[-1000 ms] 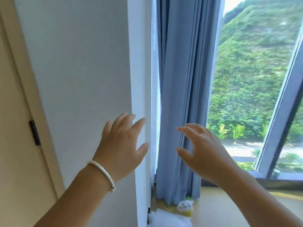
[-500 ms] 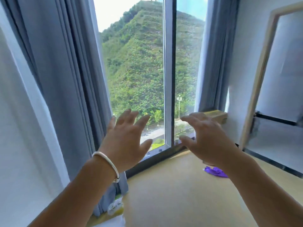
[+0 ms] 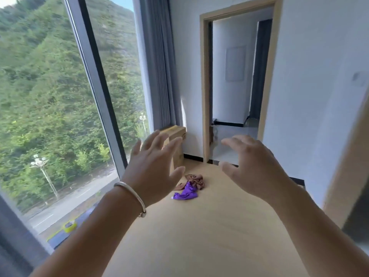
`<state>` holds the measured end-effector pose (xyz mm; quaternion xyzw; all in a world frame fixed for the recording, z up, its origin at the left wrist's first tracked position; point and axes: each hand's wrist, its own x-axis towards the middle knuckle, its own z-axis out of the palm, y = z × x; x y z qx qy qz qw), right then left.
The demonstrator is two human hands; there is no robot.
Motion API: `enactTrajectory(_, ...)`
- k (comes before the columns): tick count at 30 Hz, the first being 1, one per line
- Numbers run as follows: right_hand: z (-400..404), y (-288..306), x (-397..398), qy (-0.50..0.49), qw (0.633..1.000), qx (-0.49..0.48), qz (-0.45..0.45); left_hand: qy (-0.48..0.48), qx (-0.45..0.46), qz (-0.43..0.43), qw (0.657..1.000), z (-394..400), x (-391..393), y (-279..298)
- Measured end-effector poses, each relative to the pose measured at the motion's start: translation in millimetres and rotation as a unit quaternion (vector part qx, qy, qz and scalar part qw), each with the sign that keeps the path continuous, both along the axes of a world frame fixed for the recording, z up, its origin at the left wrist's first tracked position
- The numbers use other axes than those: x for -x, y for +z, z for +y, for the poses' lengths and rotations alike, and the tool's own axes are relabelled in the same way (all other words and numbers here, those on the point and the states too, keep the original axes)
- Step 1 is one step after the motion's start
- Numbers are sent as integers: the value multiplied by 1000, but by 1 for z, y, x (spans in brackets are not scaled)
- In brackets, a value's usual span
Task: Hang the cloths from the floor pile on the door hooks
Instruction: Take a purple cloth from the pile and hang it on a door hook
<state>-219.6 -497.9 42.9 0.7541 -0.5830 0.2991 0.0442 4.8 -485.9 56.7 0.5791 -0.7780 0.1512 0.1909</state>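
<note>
A small pile of cloths lies on the wooden floor ahead: a purple cloth (image 3: pixel 186 192) in front and a brown cloth (image 3: pixel 195 179) just behind it. My left hand (image 3: pixel 153 168), with a silver bangle on the wrist, is raised in front of me with fingers spread and nothing in it. My right hand (image 3: pixel 253 168) is held up beside it, also spread and empty. Both hands are well above and short of the pile. No door hooks are in view.
A tall window (image 3: pixel 60 116) with grey curtains (image 3: pixel 157 66) runs along the left. A cardboard box (image 3: pixel 177 144) stands in the corner behind the pile. An open doorway (image 3: pixel 235 86) leads to another room ahead. A wooden frame edge (image 3: pixel 347 176) is at right.
The view has swung right, from a wall and door edge, past the window, to the room with the floor pile. Both hands stay raised and empty throughout.
</note>
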Motion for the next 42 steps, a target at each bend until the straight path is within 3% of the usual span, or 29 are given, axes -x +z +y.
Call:
enactTrajectory(15,-73,-48,130,-164,982,-92,4,-153,-35,0,988,-163,132,-42)
enactTrajectory(30,-295,-39,175,-238,968,-82,19,-212,-34,3,977,-407,190,-40)
enactTrajectory(42,-406,-50,258,-259,962,-82,10,-257,-54,14,965,-531,290,-49)
